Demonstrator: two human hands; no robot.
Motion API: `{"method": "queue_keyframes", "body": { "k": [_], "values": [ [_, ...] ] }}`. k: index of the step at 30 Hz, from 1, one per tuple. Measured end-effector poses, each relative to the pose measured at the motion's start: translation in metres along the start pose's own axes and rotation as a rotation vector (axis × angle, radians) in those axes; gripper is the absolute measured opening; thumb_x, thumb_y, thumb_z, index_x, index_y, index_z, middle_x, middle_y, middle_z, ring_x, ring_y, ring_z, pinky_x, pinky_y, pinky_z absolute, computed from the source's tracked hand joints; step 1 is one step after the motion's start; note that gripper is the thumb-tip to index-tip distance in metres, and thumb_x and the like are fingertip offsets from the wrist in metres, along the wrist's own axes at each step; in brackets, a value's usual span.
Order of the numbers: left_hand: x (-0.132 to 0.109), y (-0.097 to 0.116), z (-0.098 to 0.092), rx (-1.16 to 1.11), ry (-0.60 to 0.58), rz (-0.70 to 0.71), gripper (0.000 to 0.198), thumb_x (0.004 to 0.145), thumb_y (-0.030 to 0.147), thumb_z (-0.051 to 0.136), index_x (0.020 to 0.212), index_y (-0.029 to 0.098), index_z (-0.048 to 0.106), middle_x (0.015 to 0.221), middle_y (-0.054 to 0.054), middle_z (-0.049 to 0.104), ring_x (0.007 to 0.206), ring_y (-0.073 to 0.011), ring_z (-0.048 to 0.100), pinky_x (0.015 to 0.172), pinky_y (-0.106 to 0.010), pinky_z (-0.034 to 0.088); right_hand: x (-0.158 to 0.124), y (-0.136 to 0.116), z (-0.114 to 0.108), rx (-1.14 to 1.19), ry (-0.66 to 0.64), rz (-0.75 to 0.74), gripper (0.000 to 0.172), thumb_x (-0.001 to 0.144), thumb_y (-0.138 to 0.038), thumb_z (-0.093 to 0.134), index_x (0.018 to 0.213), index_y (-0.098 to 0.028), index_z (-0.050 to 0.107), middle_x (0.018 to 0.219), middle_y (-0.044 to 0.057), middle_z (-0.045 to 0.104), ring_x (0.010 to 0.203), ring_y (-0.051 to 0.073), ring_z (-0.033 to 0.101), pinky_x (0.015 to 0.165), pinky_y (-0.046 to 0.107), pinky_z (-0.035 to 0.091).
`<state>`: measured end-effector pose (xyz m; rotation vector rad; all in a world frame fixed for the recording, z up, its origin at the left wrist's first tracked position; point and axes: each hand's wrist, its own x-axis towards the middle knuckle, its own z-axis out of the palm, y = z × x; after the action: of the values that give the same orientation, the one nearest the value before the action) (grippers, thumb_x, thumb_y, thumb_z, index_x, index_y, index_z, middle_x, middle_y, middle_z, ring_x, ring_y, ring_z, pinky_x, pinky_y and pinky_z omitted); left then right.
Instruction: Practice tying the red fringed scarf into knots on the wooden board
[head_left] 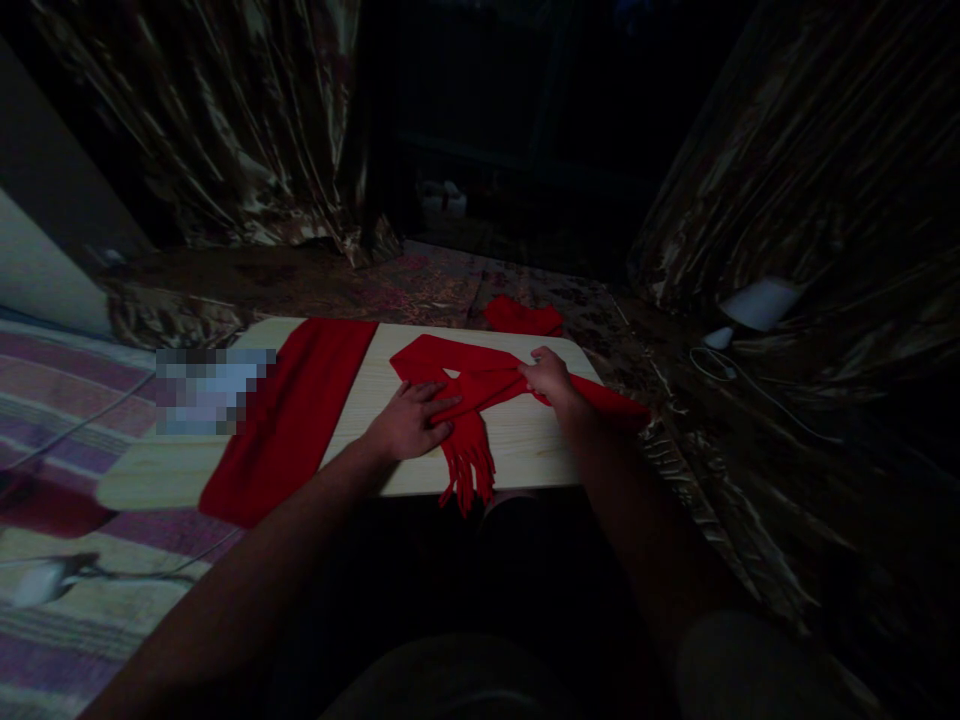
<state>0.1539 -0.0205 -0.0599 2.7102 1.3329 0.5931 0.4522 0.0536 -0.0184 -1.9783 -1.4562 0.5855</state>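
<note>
A red fringed scarf (454,355) lies looped on a pale wooden table (386,400), its tassels hanging at the near edge. My left hand (409,420) rests flat on the scarf's left part, fingers stretched out. Farther right, my right hand (549,375) pinches the scarf between thumb and fingers. The scarf runs on past that hand and over the table's right edge. To the left, a wide flat strip of red cloth (300,410) lies across the table from back to front.
Another red cloth bundle (525,315) sits behind the table. A blurred-out item (214,390) lies at the table's left. A striped bedspread (112,640) with a white plug (45,580) and cords is at left. At right stands a small lamp (761,303) by patterned curtains (825,170).
</note>
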Motion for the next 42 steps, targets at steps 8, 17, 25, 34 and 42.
{"method": "queue_keyframes", "body": {
  "k": [8,17,25,34,42],
  "values": [
    [-0.001,0.003,-0.004,0.010,0.023,-0.001,0.054,0.092,0.047,0.054,0.143,0.029,0.063,0.147,-0.015,0.058,0.134,-0.0346,0.054,0.116,-0.063,0.030,-0.003,-0.021,0.012,0.349,0.074,-0.010,0.029,0.088,-0.010,0.054,0.115,-0.021,0.059,0.061,-0.007,0.056,0.046,0.008,0.057,0.044,0.014,0.044],
    [-0.001,0.002,-0.002,-0.015,0.034,-0.009,0.053,0.090,0.045,0.055,0.140,0.029,0.065,0.146,-0.014,0.059,0.134,-0.0343,0.054,0.114,-0.060,0.032,-0.001,0.015,-0.012,0.012,-0.101,0.071,0.021,0.093,-0.032,0.066,0.106,-0.015,0.065,0.055,0.002,0.065,0.040,0.014,0.060,0.042,0.019,0.045],
    [-0.001,0.002,-0.003,0.009,0.016,-0.005,0.054,0.091,0.046,0.053,0.141,0.028,0.064,0.149,-0.015,0.056,0.135,-0.0360,0.053,0.114,-0.063,0.031,0.011,0.012,-0.039,-0.326,-0.295,0.142,0.010,0.073,-0.004,0.067,0.081,-0.008,0.072,0.057,0.015,0.068,0.049,0.025,0.066,0.051,0.032,0.051],
    [-0.001,0.002,-0.002,0.009,0.006,-0.022,0.053,0.092,0.047,0.052,0.141,0.029,0.064,0.151,-0.014,0.055,0.136,-0.0352,0.052,0.114,-0.062,0.032,0.008,0.017,-0.037,-0.235,0.094,-0.407,0.045,0.077,0.001,0.055,0.117,-0.014,0.068,0.115,0.009,0.074,0.104,0.018,0.067,0.096,0.027,0.049],
    [-0.001,0.003,-0.003,0.017,-0.003,-0.019,0.055,0.092,0.047,0.053,0.142,0.029,0.063,0.151,-0.014,0.055,0.136,-0.0353,0.052,0.114,-0.063,0.031,0.012,0.040,-0.034,-0.241,-0.078,-0.172,0.058,0.074,0.005,0.057,0.128,-0.013,0.070,0.126,0.014,0.072,0.106,0.020,0.070,0.097,0.027,0.051]
  ]
}}
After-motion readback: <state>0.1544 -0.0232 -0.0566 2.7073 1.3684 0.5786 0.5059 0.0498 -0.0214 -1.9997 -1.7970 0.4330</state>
